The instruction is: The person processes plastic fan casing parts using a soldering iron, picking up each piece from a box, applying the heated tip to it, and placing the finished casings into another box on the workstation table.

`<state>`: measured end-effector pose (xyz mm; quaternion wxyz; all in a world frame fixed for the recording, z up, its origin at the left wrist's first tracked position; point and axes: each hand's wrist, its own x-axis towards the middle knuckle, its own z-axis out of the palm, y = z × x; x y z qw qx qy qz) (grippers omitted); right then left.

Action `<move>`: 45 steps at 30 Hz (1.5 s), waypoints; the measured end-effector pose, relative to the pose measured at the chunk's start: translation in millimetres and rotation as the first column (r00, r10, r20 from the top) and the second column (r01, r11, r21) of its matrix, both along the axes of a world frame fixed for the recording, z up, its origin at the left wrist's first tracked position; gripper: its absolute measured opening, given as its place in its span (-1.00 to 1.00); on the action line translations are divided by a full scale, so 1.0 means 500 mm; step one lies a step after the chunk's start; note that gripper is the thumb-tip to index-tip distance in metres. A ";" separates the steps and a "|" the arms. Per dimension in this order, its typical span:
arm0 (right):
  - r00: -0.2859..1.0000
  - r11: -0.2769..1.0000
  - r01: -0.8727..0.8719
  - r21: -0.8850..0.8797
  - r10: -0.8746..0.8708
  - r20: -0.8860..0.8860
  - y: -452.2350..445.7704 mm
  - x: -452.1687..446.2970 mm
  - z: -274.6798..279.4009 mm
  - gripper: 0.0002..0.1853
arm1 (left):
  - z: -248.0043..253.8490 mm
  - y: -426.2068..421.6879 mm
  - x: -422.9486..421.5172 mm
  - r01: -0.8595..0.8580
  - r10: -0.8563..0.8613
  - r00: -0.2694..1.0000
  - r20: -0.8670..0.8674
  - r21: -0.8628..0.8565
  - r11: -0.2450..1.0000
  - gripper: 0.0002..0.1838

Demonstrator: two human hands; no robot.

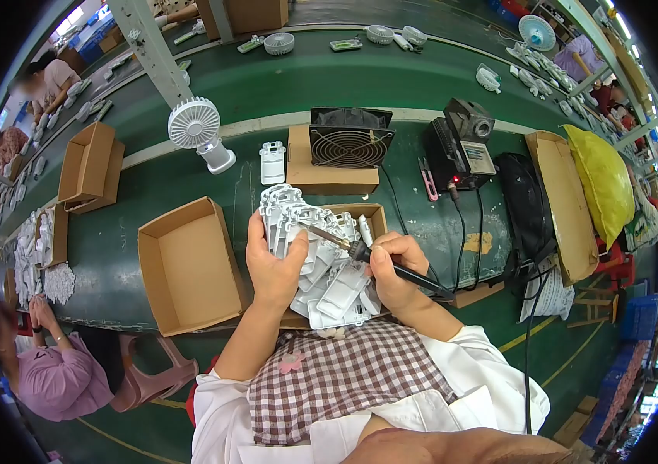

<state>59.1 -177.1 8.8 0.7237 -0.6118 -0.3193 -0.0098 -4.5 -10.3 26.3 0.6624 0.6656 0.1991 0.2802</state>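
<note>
My left hand (271, 267) is closed around a bunch of white plastic housings (284, 207), holding them up above the table. A soldering iron (429, 283) with a black handle is gripped in my right hand (397, 271). Its metal tip points left and reaches the held housings; whether it touches them I cannot tell. Below and between my hands, more white plastic housings (342, 291) lie heaped over a cardboard box (375, 214), hiding most of it. One more white housing (272, 162) lies flat on the table beyond my left hand.
An open cardboard box (189, 267) sits left of my hands. Ahead, a black box fan (352, 139) stands on cardboard. Right of it are pink tweezers (428, 179) and a black soldering station (452, 151) with cables. A white fan (196, 127) stands back left; a co-worker (62, 371) sits at left.
</note>
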 end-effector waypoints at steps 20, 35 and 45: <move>0.998 0.970 0.015 0.243 -0.030 0.061 -0.011 0.002 -0.023 -0.78 | -0.012 0.001 -0.001 0.280 -0.207 0.953 0.220 -0.394 0.875 -0.45; 1.000 1.000 0.017 -0.021 -0.017 0.001 -0.013 -0.003 0.005 -0.89 | 0.002 -0.010 -0.001 0.040 -0.036 0.999 0.040 -0.102 0.994 -0.66; 0.996 0.999 0.025 -0.033 -0.022 0.092 -0.004 0.002 -0.001 -0.91 | -0.002 -0.010 0.001 0.035 -0.030 0.998 0.061 -0.086 0.996 -0.65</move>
